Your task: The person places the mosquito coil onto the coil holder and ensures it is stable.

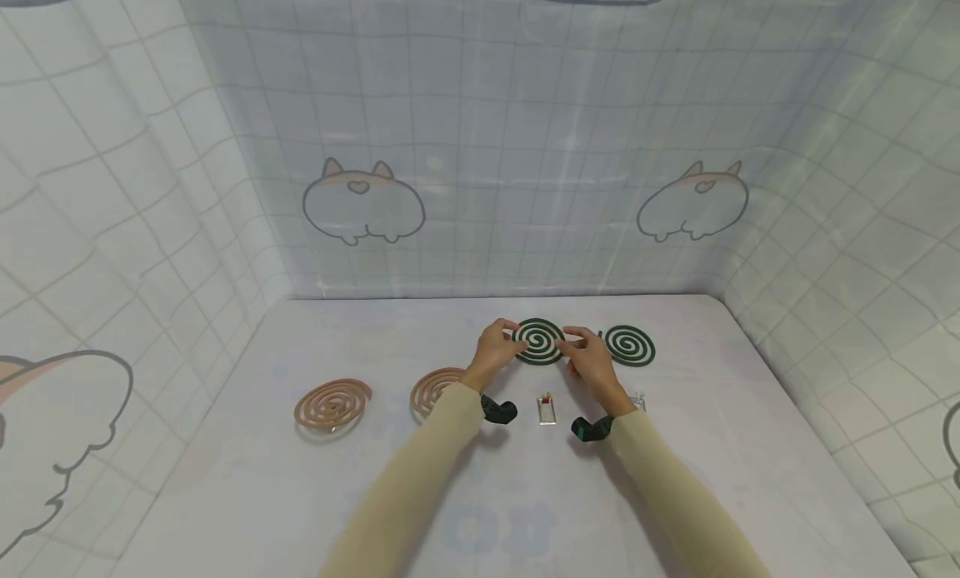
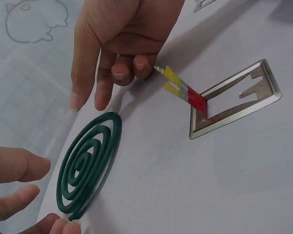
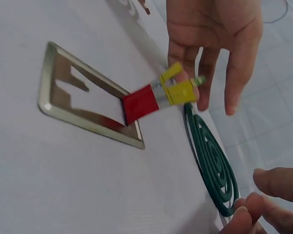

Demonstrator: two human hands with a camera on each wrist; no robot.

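A green coil [image 1: 537, 341] lies flat on the desk [image 1: 225, 495], between your two hands. Your left grip [image 1: 495, 351] and right grip [image 1: 591, 363] are loose, fingers parted, fingertips at the coil's edges; whether they touch it, you cannot tell. Nearer you, a metal stand [image 3: 88, 124] raises a red-and-yellow tab [image 3: 140, 105]. Rightward lies a second green coil [image 1: 629, 346]; leftward, a brown coil [image 1: 333, 405].
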